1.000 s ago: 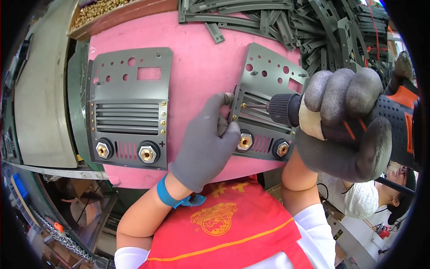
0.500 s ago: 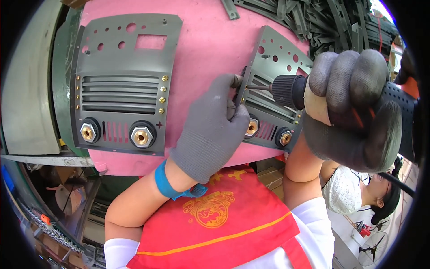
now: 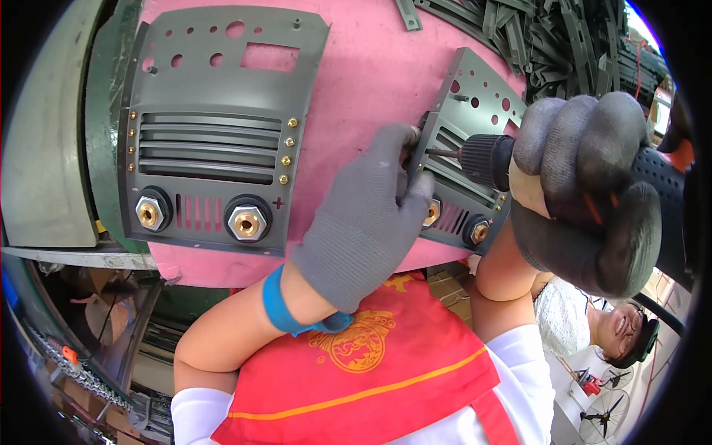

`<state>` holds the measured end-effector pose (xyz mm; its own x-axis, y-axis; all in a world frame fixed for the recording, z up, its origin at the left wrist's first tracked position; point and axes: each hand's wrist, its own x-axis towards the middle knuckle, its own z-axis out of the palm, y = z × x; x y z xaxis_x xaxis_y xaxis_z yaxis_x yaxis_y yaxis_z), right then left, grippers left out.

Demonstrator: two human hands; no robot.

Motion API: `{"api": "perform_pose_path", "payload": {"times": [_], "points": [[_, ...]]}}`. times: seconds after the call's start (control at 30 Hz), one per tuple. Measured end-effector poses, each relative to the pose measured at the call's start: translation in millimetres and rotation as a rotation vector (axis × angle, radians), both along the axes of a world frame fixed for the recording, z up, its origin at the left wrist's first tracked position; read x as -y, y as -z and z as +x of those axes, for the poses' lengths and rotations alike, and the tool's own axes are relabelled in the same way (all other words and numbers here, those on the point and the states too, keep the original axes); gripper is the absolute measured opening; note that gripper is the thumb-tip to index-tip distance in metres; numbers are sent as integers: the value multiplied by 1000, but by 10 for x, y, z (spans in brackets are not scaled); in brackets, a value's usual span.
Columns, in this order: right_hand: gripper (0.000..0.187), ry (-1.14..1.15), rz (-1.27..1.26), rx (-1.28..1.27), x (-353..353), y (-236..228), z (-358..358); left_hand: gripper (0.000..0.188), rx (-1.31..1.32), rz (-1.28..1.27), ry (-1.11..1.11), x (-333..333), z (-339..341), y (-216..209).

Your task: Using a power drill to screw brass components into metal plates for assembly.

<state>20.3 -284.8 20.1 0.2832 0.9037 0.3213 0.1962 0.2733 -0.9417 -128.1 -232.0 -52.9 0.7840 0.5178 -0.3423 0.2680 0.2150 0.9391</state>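
Note:
My left hand [image 3: 363, 211], in a grey knit glove, pinches the left edge of a dark grey slotted metal panel [image 3: 482, 111]. Its fingertips curl around that edge beside the slots. In my right hand [image 3: 586, 185], also gloved, is a black power screwdriver [image 3: 486, 159], held sideways with its bit pointing left. The bit's tip meets the panel's left edge close to my left fingers; any screw there is too small to make out. Two brass-centred hex fittings sit at the panel's lower end, the left one partly behind my left fingers.
A second slotted panel [image 3: 215, 96] lies to the left, with brass screws along its sides and two hex fittings. Both rest on a pink work surface [image 3: 363, 67]. Dark metal strips [image 3: 556, 44] are piled at the far right. Another person [image 3: 593, 322] is at the lower right.
The panels and my left hand appear slightly farther right in view. My left hand keeps its hold on the panel, and the screwdriver bit stays at its left edge.

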Motion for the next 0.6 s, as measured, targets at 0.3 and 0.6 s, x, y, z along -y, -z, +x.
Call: {"api": "perform_pose_path", "payload": {"times": [0.3,0.6], "points": [[25,-33,77,-117,191,-168,-28,29,353,-1124,-154,-411,-49,-17],[18,239,178,-210,485,-379,-44,48,426,-1055,-151,-239,210,-60]]}}
